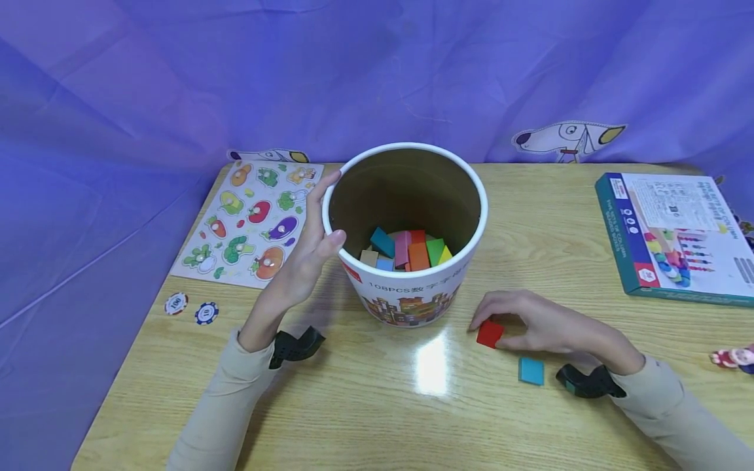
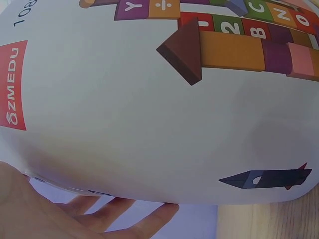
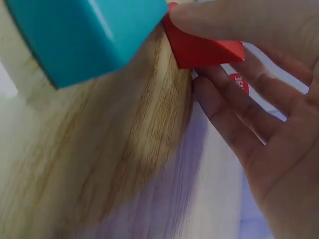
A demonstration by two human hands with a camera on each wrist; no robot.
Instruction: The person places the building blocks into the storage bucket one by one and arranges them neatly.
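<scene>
A large white bucket [image 1: 406,288] stands on the table with its mouth tilted toward me, and several colourful wooden blocks [image 1: 402,252] lie at its bottom. My left hand [image 1: 303,261] rests against the bucket's left side near the rim, thumb and fingers spread and fairly straight. The left wrist view shows those fingertips [image 2: 169,211] along the printed wall. To the right of the bucket, my right hand [image 1: 533,320] pinches a red block [image 1: 489,334] between thumb and fingers, low over the table. A teal block [image 1: 531,371] lies close below that hand.
A vegetable puzzle board [image 1: 247,219] lies at the back left, with two poker chips [image 1: 176,303] before it. On the right are a flat toy box [image 1: 683,239] and a small figurine [image 1: 733,358]. A purple curtain [image 1: 377,78] hangs behind the table [image 1: 365,399].
</scene>
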